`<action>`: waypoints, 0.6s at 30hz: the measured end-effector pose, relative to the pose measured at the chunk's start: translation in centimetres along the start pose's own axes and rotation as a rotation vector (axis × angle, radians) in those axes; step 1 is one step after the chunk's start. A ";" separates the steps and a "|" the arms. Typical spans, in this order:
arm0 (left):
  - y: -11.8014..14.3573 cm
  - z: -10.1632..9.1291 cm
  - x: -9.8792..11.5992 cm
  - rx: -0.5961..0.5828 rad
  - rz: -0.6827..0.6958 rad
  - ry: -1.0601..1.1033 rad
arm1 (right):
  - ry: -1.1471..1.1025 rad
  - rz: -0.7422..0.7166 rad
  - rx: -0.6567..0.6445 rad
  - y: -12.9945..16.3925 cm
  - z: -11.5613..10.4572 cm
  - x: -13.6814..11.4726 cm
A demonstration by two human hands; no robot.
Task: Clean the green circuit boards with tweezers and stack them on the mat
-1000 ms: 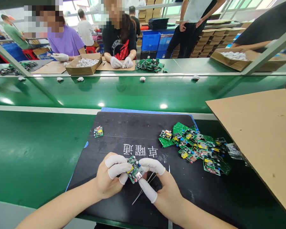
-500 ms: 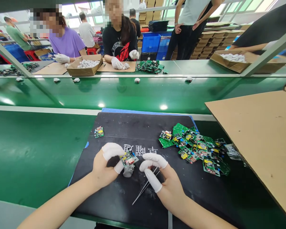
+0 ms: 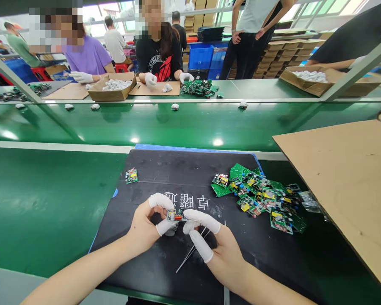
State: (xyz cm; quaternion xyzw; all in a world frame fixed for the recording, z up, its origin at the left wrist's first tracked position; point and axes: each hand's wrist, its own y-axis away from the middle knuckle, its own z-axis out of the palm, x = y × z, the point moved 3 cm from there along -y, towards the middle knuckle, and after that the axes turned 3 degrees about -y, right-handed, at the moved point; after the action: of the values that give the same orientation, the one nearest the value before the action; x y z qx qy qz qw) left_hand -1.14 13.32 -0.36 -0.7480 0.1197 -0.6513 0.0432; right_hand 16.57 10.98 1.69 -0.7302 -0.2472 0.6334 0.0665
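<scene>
Both my hands wear white finger cots and meet over a black mat (image 3: 178, 169) with white characters. My left hand (image 3: 147, 224) pinches a small green circuit board (image 3: 176, 215) edge-on between thumb and forefinger. My right hand (image 3: 214, 250) touches the board's right end with its forefinger and also holds thin metal tweezers (image 3: 190, 254) that slant down to the mat. A grey-white part shows just under the board. A single circuit board (image 3: 131, 175) lies at the mat's left, and a pile of green circuit boards (image 3: 260, 197) lies to the right.
A brown cardboard sheet (image 3: 346, 182) juts in from the right. Beyond the mat runs a green conveyor belt (image 3: 178, 123) carrying small white parts (image 3: 175, 106). Across it, gloved people work beside a cardboard box (image 3: 112, 87) of white parts and another board pile (image 3: 198, 87).
My left hand turned the circuit board from face-up to edge-on, and my right forefinger came back onto it. The white parts on the belt drifted left. The worker in black opposite moved both hands.
</scene>
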 end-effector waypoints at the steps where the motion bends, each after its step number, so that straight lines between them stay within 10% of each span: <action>1: 0.0 0.0 0.0 0.003 0.003 -0.005 | 0.003 0.000 0.000 0.0 0.0 0.0; 7: -0.6 -0.4 0.3 0.057 0.037 -0.163 | 0.035 0.008 -0.017 0.0 -0.1 0.1; 13: -4.0 -4.7 -0.9 0.353 -0.042 -0.792 | 0.153 0.126 -0.001 -0.3 -0.2 0.7; 18: -5.0 -5.6 -2.7 0.244 -0.036 -0.928 | 0.296 0.167 0.000 -0.7 -0.7 1.5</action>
State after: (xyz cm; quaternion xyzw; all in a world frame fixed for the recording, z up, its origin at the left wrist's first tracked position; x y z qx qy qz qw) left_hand -6.37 19.33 -0.99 -0.9512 -0.0023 -0.2587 0.1684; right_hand 17.19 12.44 0.79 -0.8334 -0.1735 0.5224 0.0494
